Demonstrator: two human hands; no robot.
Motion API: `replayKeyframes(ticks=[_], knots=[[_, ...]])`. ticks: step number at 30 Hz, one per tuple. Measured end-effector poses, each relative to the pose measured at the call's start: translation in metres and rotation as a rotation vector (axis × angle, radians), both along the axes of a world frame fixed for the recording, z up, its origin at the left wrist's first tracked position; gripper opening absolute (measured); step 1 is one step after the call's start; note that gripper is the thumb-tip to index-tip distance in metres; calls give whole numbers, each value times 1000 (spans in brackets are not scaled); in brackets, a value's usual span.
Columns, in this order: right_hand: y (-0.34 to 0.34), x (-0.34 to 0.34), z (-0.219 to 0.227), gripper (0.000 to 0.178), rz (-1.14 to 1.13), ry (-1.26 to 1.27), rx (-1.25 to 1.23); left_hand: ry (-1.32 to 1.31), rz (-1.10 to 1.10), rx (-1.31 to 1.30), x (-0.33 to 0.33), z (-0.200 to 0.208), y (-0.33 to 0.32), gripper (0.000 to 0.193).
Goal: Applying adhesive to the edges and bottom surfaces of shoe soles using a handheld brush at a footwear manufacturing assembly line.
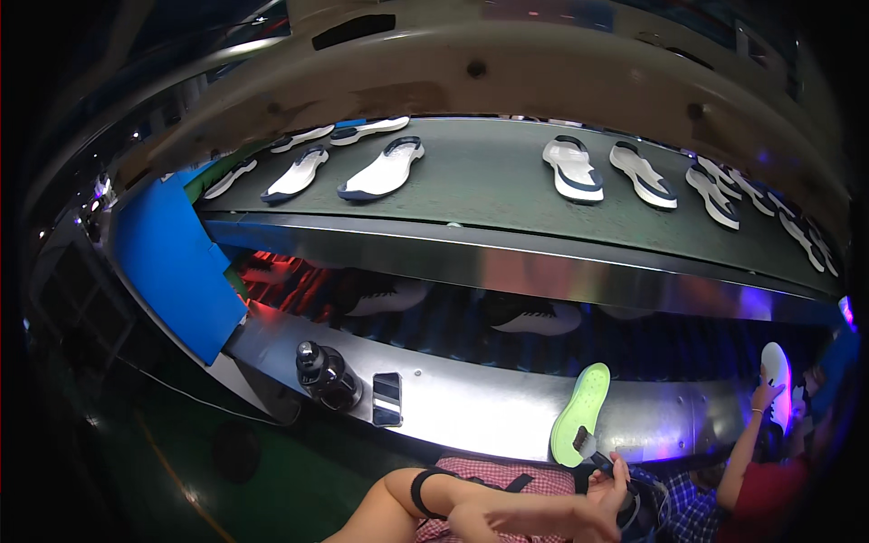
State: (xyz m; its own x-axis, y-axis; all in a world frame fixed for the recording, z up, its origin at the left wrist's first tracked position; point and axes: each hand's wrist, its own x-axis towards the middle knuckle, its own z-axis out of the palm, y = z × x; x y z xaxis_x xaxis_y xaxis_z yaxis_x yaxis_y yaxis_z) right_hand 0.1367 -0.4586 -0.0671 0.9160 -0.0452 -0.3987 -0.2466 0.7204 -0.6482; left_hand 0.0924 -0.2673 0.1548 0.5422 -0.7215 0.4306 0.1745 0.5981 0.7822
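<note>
The handle of a brush [588, 446] is held narrowly between the thumb and fingers of the right hand [608, 491], with the bristles pointed ahead and slightly left of those fingertips. Just ahead of them and to their left, a lime-green shoe sole [584, 399] is laid lengthwise on the metal ledge [471, 405]; its nearer end is met or overhung by the bristles, though firm contact cannot be told. The left hand [536, 514] is set to the left of the right fingers and nearer the camera; its fingers are stretched out and blurred, and nothing is seen held between them.

For brushing to be done well, the handle is probably best gripped lightly near the bristles, so that even pressure can be kept along the curved edge. The sole is not seen to be steadied by the left fingers; a light hold at its far end would likely keep it from being pushed or turned. Sleeves and wrists are best kept off brushed areas. The dark bottle [330, 381] and the phone [387, 399], well left of the right fingers, are clear of the strokes.
</note>
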Motion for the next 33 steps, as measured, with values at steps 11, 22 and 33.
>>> replayKeyframes(ticks=[11, 22, 33], knots=[[-7, 1, -2, 18, -14, -19, 80, -117, 1076, 471, 109, -61, 76, 24], [-5, 8, -7, 16, -13, -12, 94, -1055, 1806, 1100, 259, 2, 92, 38], [-20, 10, -13, 18, -24, 16, 116, -910, 1533, 1809, 314, -8, 68, 67]])
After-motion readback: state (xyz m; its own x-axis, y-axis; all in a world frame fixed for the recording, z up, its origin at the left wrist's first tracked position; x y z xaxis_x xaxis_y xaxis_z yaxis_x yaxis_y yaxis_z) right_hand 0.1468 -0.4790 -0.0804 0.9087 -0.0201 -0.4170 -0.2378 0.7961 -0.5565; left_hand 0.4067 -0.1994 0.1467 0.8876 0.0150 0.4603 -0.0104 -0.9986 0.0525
